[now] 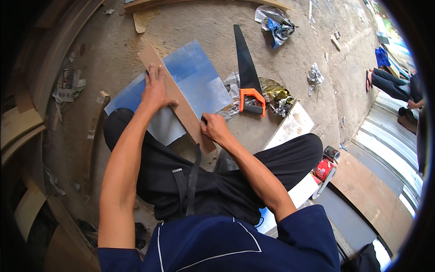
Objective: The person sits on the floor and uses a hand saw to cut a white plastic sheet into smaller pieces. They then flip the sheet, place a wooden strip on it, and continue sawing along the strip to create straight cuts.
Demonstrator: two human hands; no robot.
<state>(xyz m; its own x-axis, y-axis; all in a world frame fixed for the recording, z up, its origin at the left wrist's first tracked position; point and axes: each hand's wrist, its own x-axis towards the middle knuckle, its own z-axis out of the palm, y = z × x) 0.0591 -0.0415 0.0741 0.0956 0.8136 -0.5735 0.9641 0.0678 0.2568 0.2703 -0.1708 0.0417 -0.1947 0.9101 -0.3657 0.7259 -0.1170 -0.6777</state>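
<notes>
A flat brown wooden strip [183, 102] lies slantwise across a blue sheet [199, 77] in front of my crossed legs. My left hand [156, 88] holds the strip down, fingers over its far-left side and thumb toward its right edge. Close against the right edge of the strip, near its lower end, my right hand [215, 127] is closed. Whatever its curled fingers hold, if anything, is hidden. A hand saw [247, 63] with a black blade and orange handle rests on the ground to the right of the sheet.
Crumpled paper [277, 29] and foil scraps [278, 95] litter the concrete floor. A red can [323, 169] stands beside my right knee. Timber pieces [97, 115] lie at left. At far right is another person [398, 86], near corrugated metal sheets [389, 129].
</notes>
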